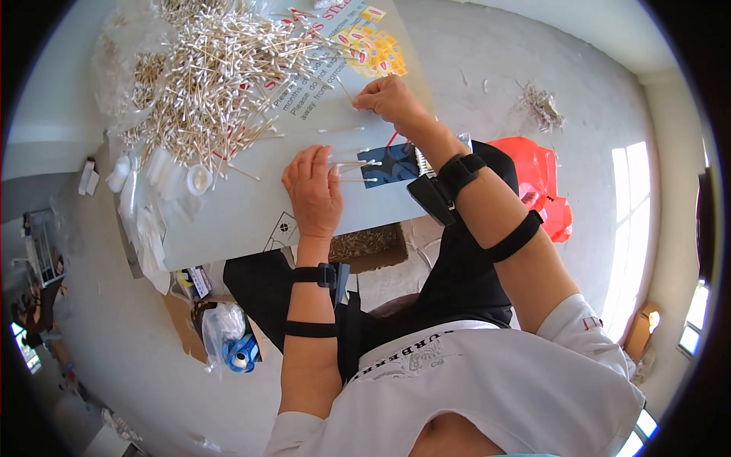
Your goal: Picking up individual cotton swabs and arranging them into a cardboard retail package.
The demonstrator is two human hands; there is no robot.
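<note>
My left hand (314,190) is closed over the near part of the table, with a few cotton swabs (358,180) sticking out to the right from between its thumb and fingers. Their white tips lie over a dark blue printed card (390,164). Farther off, my right hand (388,100) pinches a single cotton swab (345,90) that slants up and left from its fingertips. One loose swab (341,129) lies on the table between the hands. A large heap of cotton swabs (228,65) covers the table's far left.
Yellow labels (373,52) lie at the far edge of the table (228,221). A small round tub (199,180) and clear plastic bags (141,221) sit at left. Below are an open cardboard box (373,263), a red plastic bag (533,171) and a carton with a blue item (241,353).
</note>
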